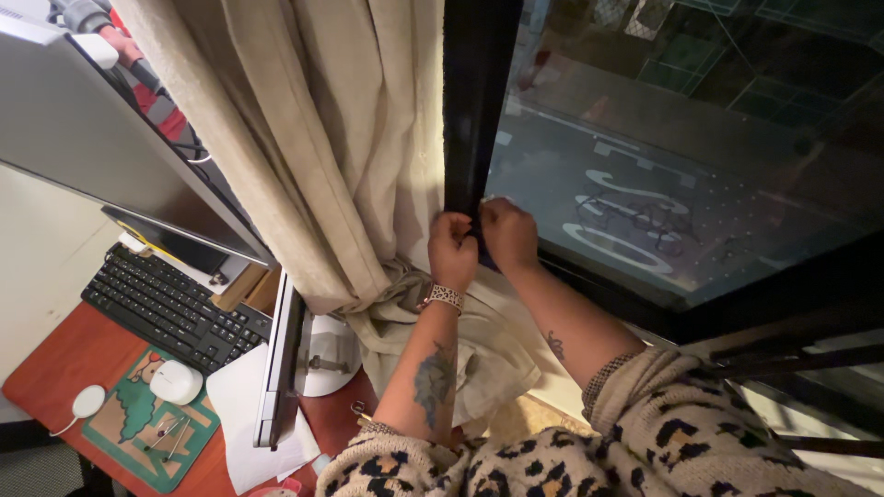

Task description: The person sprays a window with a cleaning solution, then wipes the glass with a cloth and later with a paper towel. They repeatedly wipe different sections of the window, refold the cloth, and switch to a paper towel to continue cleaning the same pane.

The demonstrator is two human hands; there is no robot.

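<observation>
My left hand (452,248), with a patterned watch band at the wrist, is closed at the lower end of a black window frame post (474,101). My right hand (508,233) is right beside it, fingers pinched on the same dark edge. What sits between the fingers is too small to tell. A beige curtain (313,138) hangs just left of both hands and bunches up on the sill below them. The dark window glass (681,156) is to the right.
A monitor (101,138) and a second screen (281,368) stand on a reddish desk (64,359) at the left, with a black keyboard (170,308), a white mouse (175,381) on a green mat and loose white paper (249,414).
</observation>
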